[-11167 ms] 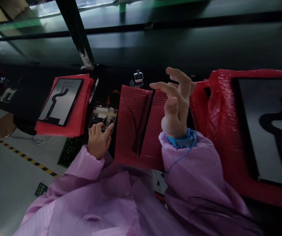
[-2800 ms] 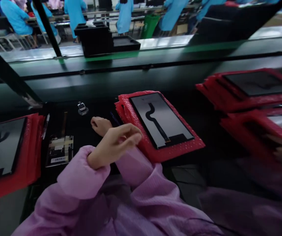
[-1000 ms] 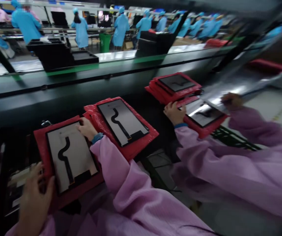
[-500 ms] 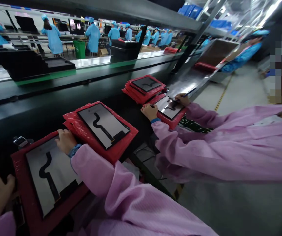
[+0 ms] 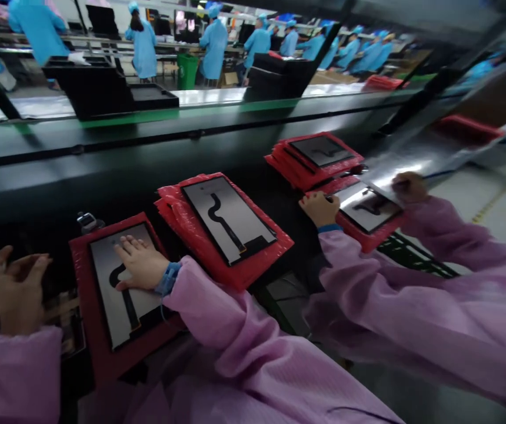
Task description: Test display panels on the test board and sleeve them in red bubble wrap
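Observation:
My right hand (image 5: 140, 265) lies flat with fingers spread on a grey display panel (image 5: 107, 288), partly covering its curved black flex cable (image 5: 130, 306). That panel rests on a red wrap sheet (image 5: 98, 359). My left hand (image 5: 17, 288) is raised left of the sheet, its fingers bent and apart, with nothing visible in them. To the right, a second display panel (image 5: 239, 206) with a similar cable lies on a stack of red bubble-wrap bags (image 5: 275, 250). A watch-like metal object (image 5: 86, 221) sits behind the nearest sheet.
At right, a co-worker's hands (image 5: 321, 209) are at another display panel (image 5: 363, 221). Behind that panel stands a red bag stack (image 5: 288, 165) topped by a panel. Black trays (image 5: 107, 88) stand beyond the dark bench. People in blue coats (image 5: 215, 44) work farther back.
My right hand has moved from the panel's upper right edge to lie flat on its surface. My left hand has risen with its fingers bent. The view has swung right-to-left, shifting everything rightward.

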Available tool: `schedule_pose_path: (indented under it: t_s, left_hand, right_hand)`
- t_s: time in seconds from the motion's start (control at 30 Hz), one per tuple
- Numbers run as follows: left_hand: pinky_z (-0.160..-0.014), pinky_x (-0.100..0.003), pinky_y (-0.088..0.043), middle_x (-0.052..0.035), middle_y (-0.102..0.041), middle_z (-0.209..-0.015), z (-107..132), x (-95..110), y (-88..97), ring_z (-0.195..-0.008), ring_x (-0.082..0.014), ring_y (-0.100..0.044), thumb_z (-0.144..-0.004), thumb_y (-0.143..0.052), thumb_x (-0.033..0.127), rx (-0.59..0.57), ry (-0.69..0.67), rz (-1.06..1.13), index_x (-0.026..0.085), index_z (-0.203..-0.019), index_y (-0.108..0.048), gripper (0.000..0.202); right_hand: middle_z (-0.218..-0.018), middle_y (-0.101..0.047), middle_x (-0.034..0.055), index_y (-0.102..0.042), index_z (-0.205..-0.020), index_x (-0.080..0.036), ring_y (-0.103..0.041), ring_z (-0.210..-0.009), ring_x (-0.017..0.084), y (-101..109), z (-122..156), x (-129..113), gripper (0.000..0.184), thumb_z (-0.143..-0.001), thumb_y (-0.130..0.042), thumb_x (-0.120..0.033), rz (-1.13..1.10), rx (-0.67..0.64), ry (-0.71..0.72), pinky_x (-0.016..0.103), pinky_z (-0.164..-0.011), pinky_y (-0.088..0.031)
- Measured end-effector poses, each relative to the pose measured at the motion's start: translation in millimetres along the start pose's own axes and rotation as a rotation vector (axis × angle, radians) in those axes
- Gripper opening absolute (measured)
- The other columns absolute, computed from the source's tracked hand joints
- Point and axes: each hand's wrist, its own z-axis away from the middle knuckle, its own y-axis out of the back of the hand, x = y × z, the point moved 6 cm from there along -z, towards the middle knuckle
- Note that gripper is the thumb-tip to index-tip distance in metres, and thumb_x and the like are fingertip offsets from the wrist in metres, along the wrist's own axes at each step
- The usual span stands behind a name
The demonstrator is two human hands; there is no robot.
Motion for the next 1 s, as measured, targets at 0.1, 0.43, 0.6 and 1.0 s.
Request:
schedule_pose_path:
  t_s: [0.1, 0.43, 0.6, 1.0]
  left_hand:
    - [-0.094, -0.044, -0.056, 0.0035, -0.071, -0.092, 13.0, 16.4, -1.4, -0.087, -0.0209, -0.072, -0.071, -0.081, 0.036, 0.058, 0.035, -0.024, 0.023, -0.134, -0.058, 0.069]
    - [-0.091, -0.044, -0.054, -0.0073, -0.077, -0.094, 58.9, 34.6, -17.2, -0.091, -0.0205, -0.074, -0.093, -0.065, 0.043, -0.091, 0.045, 0.207, 0.018, -0.099, -0.069, 0.026]
    - [-0.087, -0.037, -0.055, -0.0082, -0.077, -0.085, 62.1, 23.1, -25.7, -0.083, -0.0180, -0.072, -0.099, -0.056, 0.047, -0.096, 0.051, 0.242, 0.013, -0.080, -0.071, 0.041]
    - [-0.100, -0.035, -0.048, -0.0077, -0.071, -0.093, 72.5, 13.4, -41.6, -0.095, -0.0192, -0.066, -0.094, -0.069, 0.042, -0.269, 0.069, 0.514, 0.012, -0.095, -0.074, 0.031]
  right_hand:
    - [-0.166, -0.032, 0.0197, -0.042, -0.155, -0.005, -0.029, -0.158, 0.028, 3.9, 6.0, -3.8, 0.093, -0.083, -0.081, -0.048, -0.016, -0.010, -0.009, 0.039, -0.131, -0.028]
    - [-0.149, -0.055, 0.0250, -0.064, -0.135, -0.016, -0.049, -0.144, 0.039, -7.9, 29.1, -2.5, 0.052, -0.084, -0.070, -0.024, -0.041, -0.018, 0.133, 0.052, -0.123, -0.042]
    - [-0.124, -0.068, 0.0175, -0.069, -0.119, -0.019, -0.064, -0.118, 0.042, -10.7, 20.6, 26.9, 0.050, -0.077, -0.060, -0.045, -0.275, 0.221, 0.189, 0.066, -0.107, -0.050]
    - [-0.117, -0.076, 0.0093, -0.066, -0.112, -0.037, -0.070, -0.118, 0.037, -21.6, 38.8, 0.6, 0.066, -0.052, -0.085, -0.056, -1.138, -0.066, -0.274, 0.051, -0.107, -0.058]
